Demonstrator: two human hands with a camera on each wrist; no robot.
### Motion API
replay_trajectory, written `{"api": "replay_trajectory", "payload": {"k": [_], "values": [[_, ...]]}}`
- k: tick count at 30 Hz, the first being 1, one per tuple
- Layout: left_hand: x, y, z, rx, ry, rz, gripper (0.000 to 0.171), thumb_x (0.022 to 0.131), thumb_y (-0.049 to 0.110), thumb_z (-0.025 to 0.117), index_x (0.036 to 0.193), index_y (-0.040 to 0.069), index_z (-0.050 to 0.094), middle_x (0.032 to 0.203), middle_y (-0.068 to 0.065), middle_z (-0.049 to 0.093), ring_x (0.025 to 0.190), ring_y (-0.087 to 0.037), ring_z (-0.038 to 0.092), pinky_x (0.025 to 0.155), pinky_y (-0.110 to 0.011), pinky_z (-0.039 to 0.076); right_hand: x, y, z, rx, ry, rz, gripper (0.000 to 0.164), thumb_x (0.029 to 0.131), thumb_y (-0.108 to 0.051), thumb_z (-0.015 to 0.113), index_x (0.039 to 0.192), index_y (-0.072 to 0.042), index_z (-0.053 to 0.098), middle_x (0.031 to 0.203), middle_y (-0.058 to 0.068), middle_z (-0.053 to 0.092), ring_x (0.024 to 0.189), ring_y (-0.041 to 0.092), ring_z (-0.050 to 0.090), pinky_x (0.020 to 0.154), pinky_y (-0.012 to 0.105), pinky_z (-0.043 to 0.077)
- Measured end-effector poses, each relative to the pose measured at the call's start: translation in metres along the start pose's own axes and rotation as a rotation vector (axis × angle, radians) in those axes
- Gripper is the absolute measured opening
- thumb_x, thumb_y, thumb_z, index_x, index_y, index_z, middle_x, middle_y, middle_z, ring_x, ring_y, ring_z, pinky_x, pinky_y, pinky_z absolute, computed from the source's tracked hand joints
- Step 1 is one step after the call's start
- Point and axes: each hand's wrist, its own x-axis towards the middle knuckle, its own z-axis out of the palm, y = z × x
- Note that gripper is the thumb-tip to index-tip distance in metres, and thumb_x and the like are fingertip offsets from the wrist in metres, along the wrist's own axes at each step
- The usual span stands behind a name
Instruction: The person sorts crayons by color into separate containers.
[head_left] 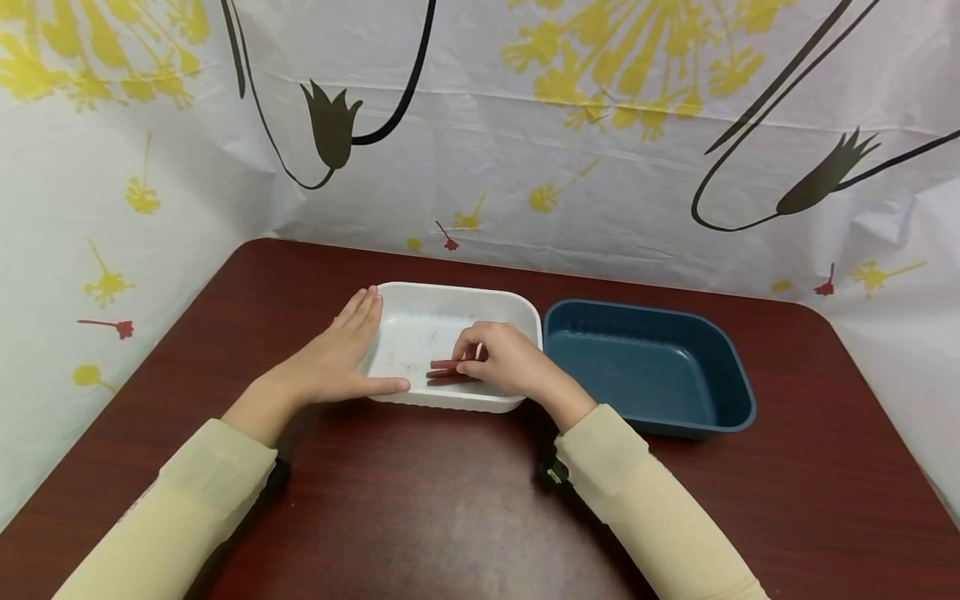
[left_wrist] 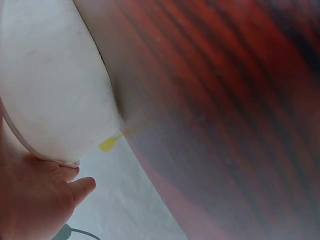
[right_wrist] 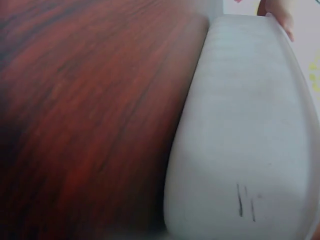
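A white rectangular tray (head_left: 450, 400) lies on the table in the head view. My left hand (head_left: 333, 358) rests along the tray's left end, fingers straight, thumb over the near rim. In the left wrist view, that hand (left_wrist: 37, 200) touches the tray's rim. Over the right half of the tray, my right hand (head_left: 506, 354) pinches a thin red stick-like piece (head_left: 444, 364) between thumb and fingers. Just below it is a darker red strip (head_left: 442, 375); I cannot tell whether it is a second piece or a shadow. The right wrist view shows only the tray's outer side (right_wrist: 240, 125).
A dark blue tray (head_left: 645, 367) stands close beside the white tray's right end. Both sit on a dark red-brown table (head_left: 420, 500). White patterned sheeting (head_left: 450, 192) hangs behind the table and along its sides. Small specks mark the white tray's floor.
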Motion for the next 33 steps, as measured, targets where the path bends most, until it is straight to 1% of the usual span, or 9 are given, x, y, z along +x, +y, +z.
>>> {"api": "replay_trajectory", "payload": {"k": [5,11,18,21,27,33], "values": [[0.0004,-0.0003,0.0,0.001,-0.003,-0.001,0.128,0.079,0.072,0.065,0.156,-0.006,0.0,0.166,-0.018,-0.009,0.155,-0.034,-0.008,0.126,-0.051,0.01,0.0027,-0.0001,0.0022,-0.056,-0.046,0.057,0.004,0.09,-0.012,0.072,0.089,-0.015,0.074,0.088,-0.001,0.071,0.079,0.014,0.059,0.074,0.027,0.05],[0.0013,-0.0016,0.001,-0.002,-0.006,0.003,0.127,0.079,0.073,0.064,0.156,-0.005,0.0,0.166,-0.017,-0.01,0.155,-0.032,-0.009,0.126,-0.051,0.009,0.0039,0.0006,0.0041,-0.097,-0.079,0.1,0.005,0.091,-0.012,0.071,0.09,-0.014,0.075,0.09,0.001,0.071,0.085,0.016,0.062,0.082,0.033,0.052],[0.0003,-0.0028,0.0009,-0.013,-0.005,0.0,0.128,0.079,0.073,0.065,0.156,-0.005,-0.001,0.166,-0.017,-0.011,0.155,-0.032,-0.01,0.126,-0.051,0.009,0.0054,0.0005,0.0062,-0.162,-0.083,0.115,0.008,0.091,-0.012,0.069,0.092,-0.016,0.076,0.091,0.0,0.071,0.086,0.016,0.062,0.081,0.032,0.052],[0.0001,-0.0027,0.0,-0.015,-0.005,0.001,0.128,0.079,0.073,0.065,0.156,-0.006,-0.001,0.166,-0.017,-0.011,0.155,-0.032,-0.01,0.126,-0.051,0.009,0.0054,0.0005,0.0063,-0.164,-0.08,0.127,0.009,0.091,-0.012,0.069,0.093,-0.015,0.076,0.092,0.0,0.071,0.086,0.016,0.062,0.08,0.033,0.052],[0.0008,-0.0028,0.0003,-0.016,-0.001,0.005,0.127,0.08,0.072,0.065,0.156,-0.006,-0.001,0.166,-0.017,-0.01,0.155,-0.032,-0.01,0.126,-0.051,0.009,0.0047,0.0007,0.006,-0.163,-0.067,0.119,0.008,0.091,-0.012,0.069,0.094,-0.015,0.076,0.092,0.0,0.072,0.087,0.016,0.063,0.082,0.033,0.052],[0.0011,-0.0021,0.0001,-0.011,-0.008,0.002,0.127,0.08,0.072,0.065,0.156,-0.006,0.0,0.166,-0.018,-0.01,0.155,-0.033,-0.01,0.126,-0.051,0.008,-0.0015,-0.0029,-0.0015,-0.149,-0.059,0.105,0.01,0.093,-0.013,0.068,0.098,-0.016,0.076,0.092,-0.001,0.07,0.086,0.015,0.062,0.081,0.033,0.053]]}}
